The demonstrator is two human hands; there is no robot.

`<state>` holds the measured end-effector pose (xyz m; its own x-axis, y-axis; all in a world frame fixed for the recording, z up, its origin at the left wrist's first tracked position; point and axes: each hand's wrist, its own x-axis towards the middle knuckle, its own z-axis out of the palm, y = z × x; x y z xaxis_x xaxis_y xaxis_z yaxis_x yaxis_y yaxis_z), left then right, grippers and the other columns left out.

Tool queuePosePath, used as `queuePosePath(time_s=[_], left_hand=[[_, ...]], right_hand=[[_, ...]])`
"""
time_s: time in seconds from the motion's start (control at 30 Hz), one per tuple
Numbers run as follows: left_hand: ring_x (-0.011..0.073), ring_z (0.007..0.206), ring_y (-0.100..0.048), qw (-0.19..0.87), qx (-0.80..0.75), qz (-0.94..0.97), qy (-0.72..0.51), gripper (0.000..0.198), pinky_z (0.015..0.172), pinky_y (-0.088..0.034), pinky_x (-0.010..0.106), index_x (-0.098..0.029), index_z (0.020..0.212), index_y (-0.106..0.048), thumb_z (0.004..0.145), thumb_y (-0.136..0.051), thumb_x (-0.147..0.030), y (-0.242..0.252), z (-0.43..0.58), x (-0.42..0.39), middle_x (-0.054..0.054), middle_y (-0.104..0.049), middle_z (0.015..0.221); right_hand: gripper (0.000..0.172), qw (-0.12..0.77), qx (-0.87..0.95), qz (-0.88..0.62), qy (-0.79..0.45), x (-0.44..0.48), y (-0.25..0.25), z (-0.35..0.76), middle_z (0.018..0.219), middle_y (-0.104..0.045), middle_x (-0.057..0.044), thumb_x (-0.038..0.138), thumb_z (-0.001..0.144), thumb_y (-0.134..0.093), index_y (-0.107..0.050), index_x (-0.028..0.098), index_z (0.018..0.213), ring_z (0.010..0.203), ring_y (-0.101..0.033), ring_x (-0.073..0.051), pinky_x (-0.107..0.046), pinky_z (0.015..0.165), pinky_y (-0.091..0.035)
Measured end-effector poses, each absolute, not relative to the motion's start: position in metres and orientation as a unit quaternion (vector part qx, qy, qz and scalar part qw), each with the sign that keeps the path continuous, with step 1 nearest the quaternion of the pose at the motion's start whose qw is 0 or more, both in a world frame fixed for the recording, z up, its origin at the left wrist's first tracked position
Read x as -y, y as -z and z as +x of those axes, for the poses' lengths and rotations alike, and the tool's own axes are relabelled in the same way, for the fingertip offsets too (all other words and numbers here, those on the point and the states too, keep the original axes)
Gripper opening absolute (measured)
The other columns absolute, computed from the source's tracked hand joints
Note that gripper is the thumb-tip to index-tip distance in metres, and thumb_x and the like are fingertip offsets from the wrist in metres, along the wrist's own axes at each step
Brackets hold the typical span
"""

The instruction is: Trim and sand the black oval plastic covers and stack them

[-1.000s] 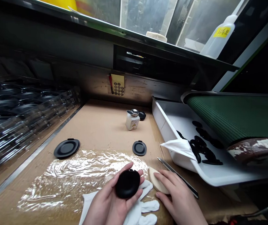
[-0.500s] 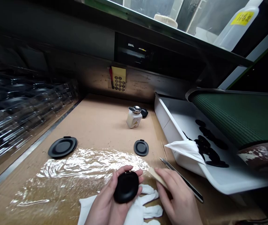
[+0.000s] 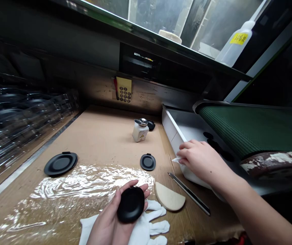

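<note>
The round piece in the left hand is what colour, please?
The round piece is black, seen best in the head view.

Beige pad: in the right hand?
No, the beige pad lies between the glove and the knife, while the right hand is at the white tray.

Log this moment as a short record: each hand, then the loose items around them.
Left hand: cradles a black case
Right hand: at the white cloth on the tray; grip partly hidden
Glove: beneath left hand
Pad: half-round, lying unheld
Knife: lying between pad and tray
Bottle: upright, farther back
</note>
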<state>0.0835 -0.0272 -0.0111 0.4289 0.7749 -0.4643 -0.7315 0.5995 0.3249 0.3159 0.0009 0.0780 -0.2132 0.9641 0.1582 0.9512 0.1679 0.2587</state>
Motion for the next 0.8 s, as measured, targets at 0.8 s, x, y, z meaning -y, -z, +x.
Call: queuePosePath(time_s=[0.8], left_hand=[[0.0262, 0.100, -0.060, 0.852, -0.261, 0.049, -0.452, 0.028, 0.095, -0.038, 0.044, -0.013, 0.093, -0.063, 0.084, -0.046, -0.033, 0.020, 0.082, 0.027, 0.014, -0.071, 0.095]], right_hand=[[0.020, -0.332, -0.760, 0.555, -0.066, 0.042, -0.020, 0.228, 0.068, -0.054, -0.002, 0.015, 0.086, -0.044, -0.059, 0.018, 0.073, 0.061, -0.052, -0.011, -0.021, 0.056, -0.039]])
